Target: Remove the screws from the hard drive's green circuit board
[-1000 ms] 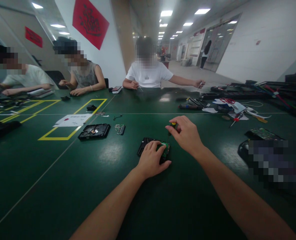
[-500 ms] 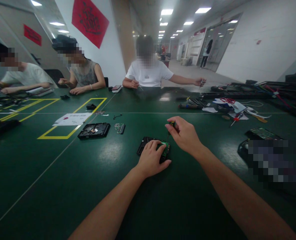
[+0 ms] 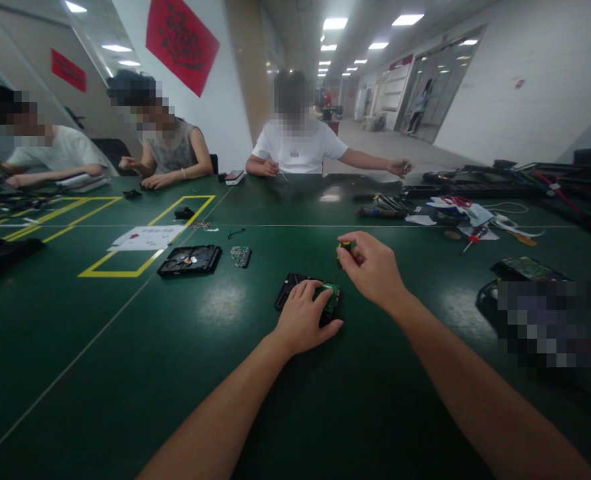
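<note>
A black hard drive (image 3: pixel 286 288) with a green circuit board (image 3: pixel 333 301) lies on the table in front of me. My left hand (image 3: pixel 305 317) rests over it, fingers across the top and thumb along the near right side, holding it down. In my right hand (image 3: pixel 372 267) is a screwdriver (image 3: pixel 344 246) with a green and yellow handle, pinched between thumb and fingers. Its thin shaft points down to the board's right edge; the exact contact of the tip is too small to tell. Part of the drive is hidden beneath my left hand.
To the left lie another hard drive (image 3: pixel 190 260), a loose circuit board (image 3: pixel 240 256) and a paper sheet (image 3: pixel 148 238). A red-handled screwdriver (image 3: pixel 471 243), gloves (image 3: pixel 462 212) and cables sit at right, near a dark pixelated item (image 3: pixel 550 327). Several people sit across the table.
My right hand has shifted slightly at the screwdriver, and more of its handle shows. My left hand stays on the hard drive. The distant person by the glass door has moved.
</note>
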### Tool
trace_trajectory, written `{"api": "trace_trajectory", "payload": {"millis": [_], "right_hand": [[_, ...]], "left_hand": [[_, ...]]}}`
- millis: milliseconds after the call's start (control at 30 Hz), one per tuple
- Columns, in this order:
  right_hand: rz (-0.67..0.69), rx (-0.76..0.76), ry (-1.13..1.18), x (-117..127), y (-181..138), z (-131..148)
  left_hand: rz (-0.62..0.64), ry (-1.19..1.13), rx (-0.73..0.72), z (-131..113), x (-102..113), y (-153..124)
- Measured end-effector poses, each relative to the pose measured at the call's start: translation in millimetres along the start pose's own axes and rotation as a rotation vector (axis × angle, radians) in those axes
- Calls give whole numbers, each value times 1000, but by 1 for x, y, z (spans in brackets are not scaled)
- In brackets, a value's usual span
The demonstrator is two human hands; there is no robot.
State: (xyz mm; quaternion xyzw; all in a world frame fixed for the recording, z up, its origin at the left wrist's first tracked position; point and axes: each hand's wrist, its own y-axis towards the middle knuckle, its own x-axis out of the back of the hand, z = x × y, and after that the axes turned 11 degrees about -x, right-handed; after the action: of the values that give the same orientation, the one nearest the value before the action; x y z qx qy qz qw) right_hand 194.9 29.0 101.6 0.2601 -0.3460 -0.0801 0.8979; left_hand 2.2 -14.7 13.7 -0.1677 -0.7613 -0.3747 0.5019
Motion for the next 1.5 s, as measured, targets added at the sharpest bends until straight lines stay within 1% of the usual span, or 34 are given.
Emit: {"api": "trace_trajectory", "payload": {"millis": [100, 300, 467, 700, 867, 1000, 1200, 1500], "right_hand": [[1, 45, -2, 0, 1, 0], [42, -2, 12, 0, 0, -1], [52, 18, -66, 2, 0, 0], [-43, 36, -101, 0, 0, 0], [-65, 11, -96, 0, 1, -1], [-52, 30, -104, 0, 2, -2], [-36, 6, -68, 0, 1, -2], [-116, 18, -106, 4, 3, 0]], "left_hand": [[3, 10, -2, -1, 0, 0], [5, 12, 0, 0, 0, 0], [7, 5, 0, 0, -1, 1], [-2, 17, -6, 1, -2, 0], [2, 13, -5, 0, 0, 1], [11, 16, -6, -1, 1, 1], [13, 0, -3, 0, 1, 1], [2, 12, -7, -1, 1, 0]]}}
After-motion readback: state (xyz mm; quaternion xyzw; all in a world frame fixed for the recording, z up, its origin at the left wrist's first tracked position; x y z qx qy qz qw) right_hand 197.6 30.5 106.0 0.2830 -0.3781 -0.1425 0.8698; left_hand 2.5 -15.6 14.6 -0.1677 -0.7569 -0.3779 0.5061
